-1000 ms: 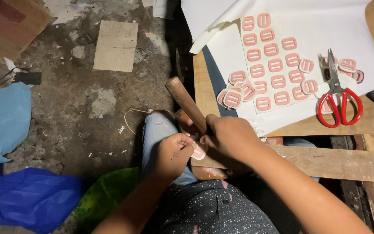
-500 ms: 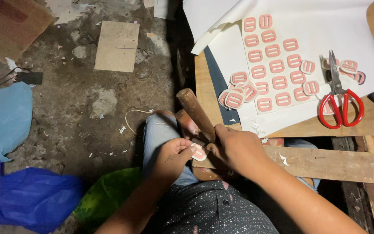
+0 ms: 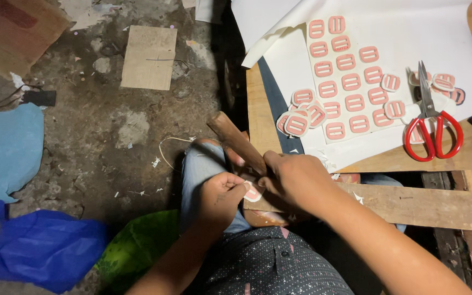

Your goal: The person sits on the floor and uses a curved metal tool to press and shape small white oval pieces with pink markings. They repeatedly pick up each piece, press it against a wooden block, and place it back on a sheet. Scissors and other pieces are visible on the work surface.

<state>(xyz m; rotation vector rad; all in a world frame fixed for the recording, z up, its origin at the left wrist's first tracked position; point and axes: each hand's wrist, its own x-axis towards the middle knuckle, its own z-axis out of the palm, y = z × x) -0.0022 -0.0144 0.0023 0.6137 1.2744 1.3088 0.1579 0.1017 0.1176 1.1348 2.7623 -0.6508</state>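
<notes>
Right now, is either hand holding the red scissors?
No. The red scissors lie on the white sheet, apart from both hands, which work a small pink piece over the lap.

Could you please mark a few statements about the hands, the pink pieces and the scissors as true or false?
1. The left hand pinches a small pink piece. True.
2. The right hand holds the scissors. False: the red-handled scissors lie on the white sheet.
3. A wooden tool handle sticks out from the right hand. True.
4. The blue bag lies on the bench. False: the blue bag is on the floor.
</notes>
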